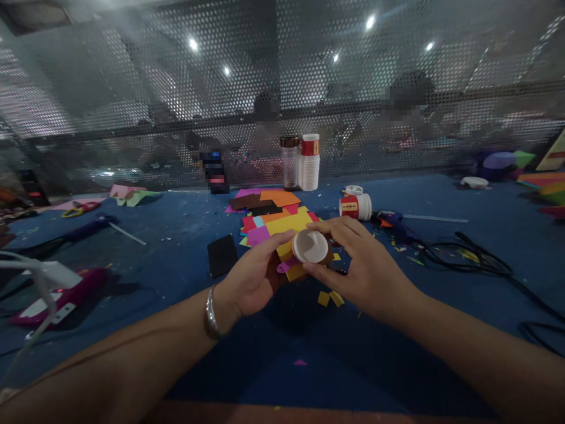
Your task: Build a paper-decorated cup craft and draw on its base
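A paper cup (310,246) with a white inside is tilted so that its mouth faces me. My left hand (256,271), with a silver bracelet at the wrist, grips it from the left, thumb near the rim. From the right, my right hand (362,259) holds the same cup between thumb and fingers. A small purple cut-out (285,267) shows just below the cup, and I cannot tell if it is attached. Behind the cup lies a pile of coloured paper (286,222). Yellow scraps (330,298) lie on the blue table below my right hand.
A stack of paper cups (309,168) stands beside a clear bottle (290,168) at the back. Glue guns lie right (392,222) and left (90,227), near a lying red-and-white cup (355,207). A black cable (468,259) curls at right; a power strip (57,294) sits at left.
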`<state>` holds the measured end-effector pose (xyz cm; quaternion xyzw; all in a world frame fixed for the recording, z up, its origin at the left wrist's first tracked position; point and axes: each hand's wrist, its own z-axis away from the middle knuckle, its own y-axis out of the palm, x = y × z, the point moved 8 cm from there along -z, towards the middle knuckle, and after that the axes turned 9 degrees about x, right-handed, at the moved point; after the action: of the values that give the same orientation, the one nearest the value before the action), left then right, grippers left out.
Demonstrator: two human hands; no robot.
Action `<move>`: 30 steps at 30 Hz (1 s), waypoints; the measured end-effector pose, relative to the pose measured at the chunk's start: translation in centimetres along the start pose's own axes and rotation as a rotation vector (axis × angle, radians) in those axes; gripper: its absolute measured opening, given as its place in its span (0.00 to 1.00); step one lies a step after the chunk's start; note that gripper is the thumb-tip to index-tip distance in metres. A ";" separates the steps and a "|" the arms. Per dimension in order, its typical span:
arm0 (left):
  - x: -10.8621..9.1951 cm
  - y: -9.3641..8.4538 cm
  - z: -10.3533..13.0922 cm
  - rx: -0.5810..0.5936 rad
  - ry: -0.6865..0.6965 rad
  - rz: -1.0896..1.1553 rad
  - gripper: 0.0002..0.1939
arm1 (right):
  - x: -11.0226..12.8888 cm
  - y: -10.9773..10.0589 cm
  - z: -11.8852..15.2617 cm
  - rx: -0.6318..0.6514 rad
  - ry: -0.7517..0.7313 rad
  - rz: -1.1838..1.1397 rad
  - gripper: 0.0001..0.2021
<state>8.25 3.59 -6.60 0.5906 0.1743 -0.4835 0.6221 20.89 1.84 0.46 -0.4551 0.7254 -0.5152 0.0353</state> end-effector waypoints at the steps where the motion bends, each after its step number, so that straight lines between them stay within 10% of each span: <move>1: 0.0 0.0 0.0 -0.023 -0.010 0.006 0.09 | 0.0 0.0 0.0 0.003 -0.002 0.000 0.18; 30: 0.1 -0.1 -0.2 -0.007 -0.050 0.019 0.16 | 0.2 0.5 0.1 0.026 -0.040 0.013 0.18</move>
<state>8.29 3.73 -6.74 0.5779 0.1545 -0.4915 0.6329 20.54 1.64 0.07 -0.4600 0.7209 -0.5150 0.0590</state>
